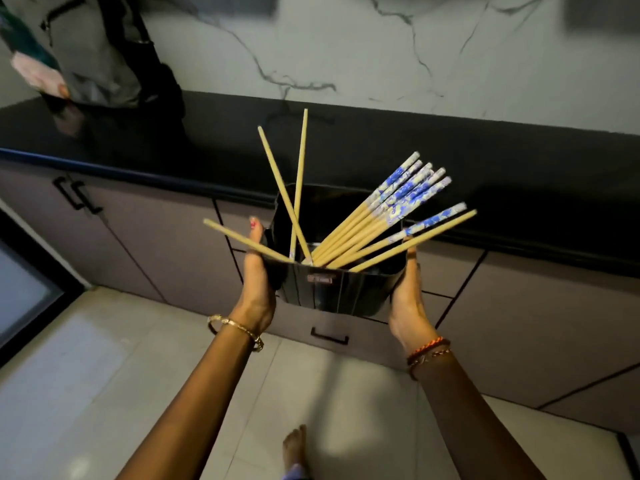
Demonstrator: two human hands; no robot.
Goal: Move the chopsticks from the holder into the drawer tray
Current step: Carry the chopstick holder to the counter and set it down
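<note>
Head view: the black holder (341, 289) is the reference item for all positions below. It is held in the air in front of the black bench (346, 147), clear of the bench surface and above the tiled floor (104, 358).

The left hand (258, 289) presses against the left wall of the holder, thumb up along that wall, fingers wrapped around the far side and mostly hidden. The right hand (408, 299) presses against the right wall of the holder, palm on the wall, fingers closed against it. Both hands grip the holder between them.

The chopsticks (374, 230) stand inside the holder, tips down, and fan out above its rim. A bundle with blue-and-white patterned tops leans to the upper right of the holder. Two plain ones rise nearly upright from the holder's centre. One plain one lies low, pointing left past the left thumb. One plain one points right, over the right hand.

A closed drawer with a black handle (329, 336) sits directly below and behind the holder. A cabinet door with two black handles (78, 195) is well to the left of the holder. A gold bangle (235, 329) sits on the left wrist; red thread bands (429, 351) sit on the right wrist. A bare foot (296, 445) is on the floor below the holder.
</note>
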